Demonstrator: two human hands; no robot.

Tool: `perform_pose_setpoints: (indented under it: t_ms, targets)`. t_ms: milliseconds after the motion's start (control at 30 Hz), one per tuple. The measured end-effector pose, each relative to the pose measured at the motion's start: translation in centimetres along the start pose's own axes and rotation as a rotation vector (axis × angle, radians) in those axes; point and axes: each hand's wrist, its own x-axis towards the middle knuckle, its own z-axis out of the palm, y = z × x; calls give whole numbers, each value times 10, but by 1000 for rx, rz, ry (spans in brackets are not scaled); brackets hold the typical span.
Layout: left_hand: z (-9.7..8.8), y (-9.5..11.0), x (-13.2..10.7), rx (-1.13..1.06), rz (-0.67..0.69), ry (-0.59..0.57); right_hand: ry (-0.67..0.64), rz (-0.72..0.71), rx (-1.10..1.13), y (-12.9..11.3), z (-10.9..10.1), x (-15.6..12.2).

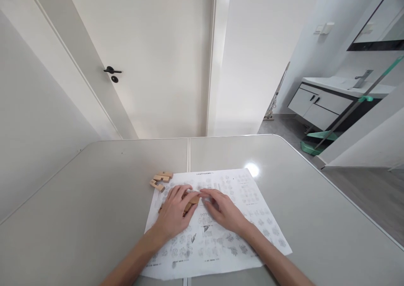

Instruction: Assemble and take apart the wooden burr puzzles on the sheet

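Observation:
A printed instruction sheet (221,256) with rows of small diagrams lies on the table. On its upper left part, notched wooden puzzle pieces (192,202) sit beneath my left hand (175,210), which curls over them with thumb and fingers on either side. How many pieces are under the palm is hidden. My right hand (225,210) is just to the right; its index fingertip reaches the right end of the wood, while the thumb stays apart. Beyond my left hand, a few loose notched wooden blocks (162,177) lie at the sheet's upper left corner.
The grey table (78,202) has a seam down its middle and a bright light reflection at right. A closed door (158,59) stands beyond the far edge. To the right are a sink cabinet (325,101) and a green dustpan (311,148) with a long handle.

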Motion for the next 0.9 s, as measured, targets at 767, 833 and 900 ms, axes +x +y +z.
perform_pose_setpoints:
  t_ms: [767, 833, 900]
  targets:
    - [2, -22, 4, 139, -213, 277, 59, 13, -31, 4, -1, 1]
    - [3, -22, 3, 116, -234, 290, 62, 11, -32, 3, -1, 1]
    - [3, -22, 4, 108, -244, 302, 63, 11, -31, 3, -1, 1]
